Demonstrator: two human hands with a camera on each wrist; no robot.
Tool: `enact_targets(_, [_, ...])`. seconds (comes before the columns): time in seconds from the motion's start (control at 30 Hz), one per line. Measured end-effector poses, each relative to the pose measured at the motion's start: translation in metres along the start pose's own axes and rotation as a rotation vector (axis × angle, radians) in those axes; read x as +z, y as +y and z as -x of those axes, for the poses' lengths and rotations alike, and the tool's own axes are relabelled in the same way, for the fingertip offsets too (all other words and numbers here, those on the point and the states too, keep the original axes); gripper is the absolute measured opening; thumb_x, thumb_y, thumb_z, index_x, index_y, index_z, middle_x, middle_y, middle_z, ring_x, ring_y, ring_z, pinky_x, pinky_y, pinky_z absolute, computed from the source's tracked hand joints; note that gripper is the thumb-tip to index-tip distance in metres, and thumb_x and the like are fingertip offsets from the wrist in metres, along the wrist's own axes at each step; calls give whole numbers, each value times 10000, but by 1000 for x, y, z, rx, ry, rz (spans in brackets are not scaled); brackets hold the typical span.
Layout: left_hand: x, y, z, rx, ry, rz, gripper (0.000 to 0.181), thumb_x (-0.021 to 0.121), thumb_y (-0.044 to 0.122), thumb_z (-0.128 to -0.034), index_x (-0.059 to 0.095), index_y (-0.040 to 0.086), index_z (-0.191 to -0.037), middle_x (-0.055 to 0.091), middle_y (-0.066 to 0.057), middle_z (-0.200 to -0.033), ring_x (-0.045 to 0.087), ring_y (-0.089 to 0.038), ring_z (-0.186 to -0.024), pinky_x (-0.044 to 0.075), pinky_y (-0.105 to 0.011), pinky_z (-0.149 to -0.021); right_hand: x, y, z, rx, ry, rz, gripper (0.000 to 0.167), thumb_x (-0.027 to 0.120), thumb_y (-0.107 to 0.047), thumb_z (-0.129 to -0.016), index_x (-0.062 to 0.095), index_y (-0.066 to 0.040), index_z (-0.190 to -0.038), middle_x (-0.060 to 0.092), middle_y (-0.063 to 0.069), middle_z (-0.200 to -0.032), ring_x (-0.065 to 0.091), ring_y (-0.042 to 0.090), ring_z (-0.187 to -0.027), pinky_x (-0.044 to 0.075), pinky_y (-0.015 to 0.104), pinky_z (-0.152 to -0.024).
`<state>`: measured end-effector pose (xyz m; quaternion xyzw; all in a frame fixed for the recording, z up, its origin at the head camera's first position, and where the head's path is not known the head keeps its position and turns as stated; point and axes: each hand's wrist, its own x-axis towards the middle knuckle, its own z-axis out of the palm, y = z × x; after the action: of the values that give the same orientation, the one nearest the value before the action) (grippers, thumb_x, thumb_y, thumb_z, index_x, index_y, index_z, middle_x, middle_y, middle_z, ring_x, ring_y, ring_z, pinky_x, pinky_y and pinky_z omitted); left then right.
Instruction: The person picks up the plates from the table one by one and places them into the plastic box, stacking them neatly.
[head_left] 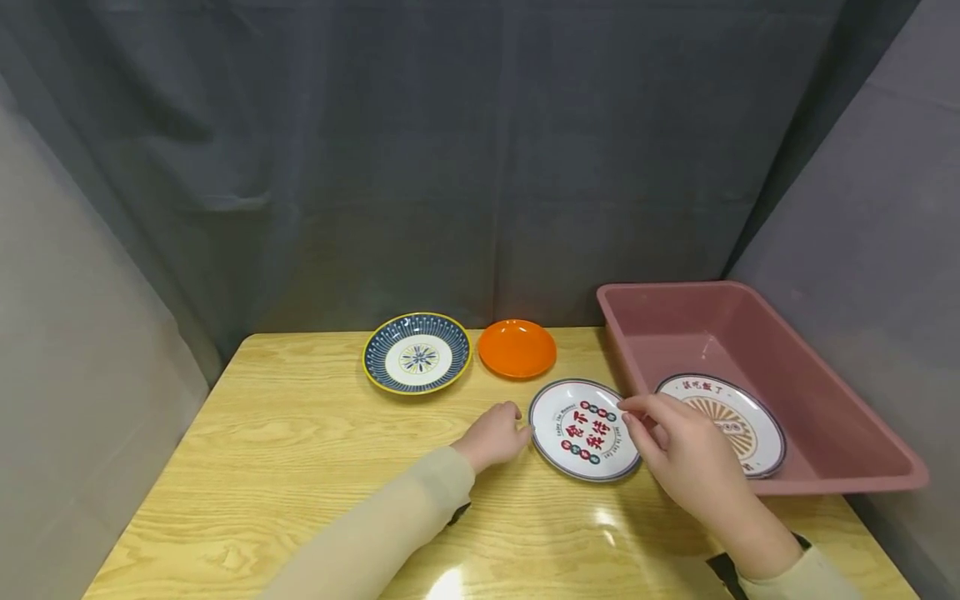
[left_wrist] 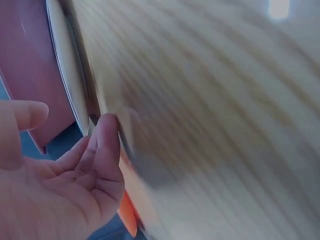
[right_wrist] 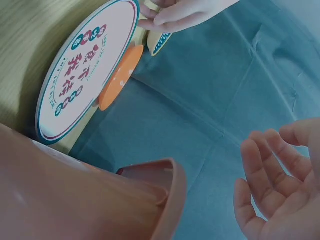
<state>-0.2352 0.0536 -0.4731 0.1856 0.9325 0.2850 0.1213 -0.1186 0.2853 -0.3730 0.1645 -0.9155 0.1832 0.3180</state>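
Observation:
A white plate with red characters [head_left: 585,429] lies on the wooden table, also visible in the right wrist view [right_wrist: 80,72]. At its left rim is my left hand [head_left: 495,437], fingertips beside the edge; contact is unclear. The left wrist view shows that hand [left_wrist: 75,185] with bent fingers, the thumb apart and nothing held between. My right hand [head_left: 693,454] hovers by the plate's right rim, and its loosely bent fingers hold nothing in the right wrist view [right_wrist: 285,180]. Another white plate [head_left: 731,425] with a brown ray pattern rests inside the pink basin [head_left: 832,483].
Behind the left hand on the table [head_left: 247,433] are a blue-patterned plate with a yellow rim [head_left: 417,354] and a small orange plate [head_left: 517,348]. The basin stands at the right. Grey cloth [head_left: 390,158] hangs behind the table and at both sides.

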Motion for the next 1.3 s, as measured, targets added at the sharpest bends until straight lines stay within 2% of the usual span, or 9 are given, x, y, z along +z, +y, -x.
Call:
enact_targets(0.17, [5,7,-6,-58,-20,132,419,620,306,-1007,590,-55,-1218,660,-161,-1106,605,-242,-961,525,-409,-951,-1,-1,3,15,-1,-2,177,794,-61,-846,742,-153,-988,678,-82,-825,571,66,-705,484,286,-617])
enact_targets(0.3, [11,10,-9,-115,-45,255,408,625,294,-999,563,-44,-1220,634,-116,-961,555,-193,-801,513,-333,-736,-2,-3,6,34,-9,-19,175,791,-57,-855,742,-162,-986,669,-101,-818,539,41,-691,458,239,-603])
enact_targets(0.4, [13,10,-10,-153,-57,332,360,625,274,-1001,554,-22,-1192,613,-72,-798,537,-172,-654,432,-280,-579,-3,-5,8,47,-21,-27,172,787,-59,-864,740,-168,-988,674,-105,-826,537,32,-703,464,238,-606])
enact_targets(0.47, [16,10,-12,-169,-55,378,307,623,249,-1004,560,-9,-1159,604,-54,-718,540,-161,-590,405,-258,-554,-3,-6,9,51,-25,-32,171,786,-59,-864,740,-166,-991,678,-103,-831,534,32,-709,474,254,-608])
enact_targets(0.6, [21,10,-16,-206,-23,449,197,615,186,-1006,587,5,-1078,610,-44,-690,600,-144,-570,430,-221,-567,-4,-6,12,56,-26,-39,176,788,-52,-861,738,-164,-987,677,-103,-827,507,22,-692,465,248,-601])
enact_targets(0.83, [27,11,-26,-325,21,524,170,606,141,-1005,608,-11,-1079,630,-60,-614,584,-117,-469,421,-203,-473,-3,-6,15,62,-23,-64,189,789,-38,-857,740,-165,-988,679,-104,-838,520,49,-695,425,173,-630])
enact_targets(0.97, [30,9,-28,-330,36,529,135,605,107,-996,607,-7,-1068,612,-54,-613,577,-117,-461,413,-206,-470,-2,-6,16,63,-15,-72,198,788,-28,-854,741,-166,-988,684,-101,-843,503,34,-678,399,148,-613])
enact_targets(1.07, [31,8,-27,-312,31,554,138,581,100,-998,601,-9,-1080,615,-56,-641,591,-117,-479,425,-205,-478,-1,-6,16,61,-14,-76,199,790,-25,-852,740,-164,-986,677,-102,-835,486,24,-655,378,131,-591])
enact_targets(1.3, [27,8,-20,-271,1,717,173,516,66,-1008,567,-45,-1131,563,-79,-799,598,-124,-572,579,-236,-569,1,-4,18,68,-11,-77,193,790,-27,-852,741,-160,-984,671,-101,-825,482,14,-651,364,111,-596])
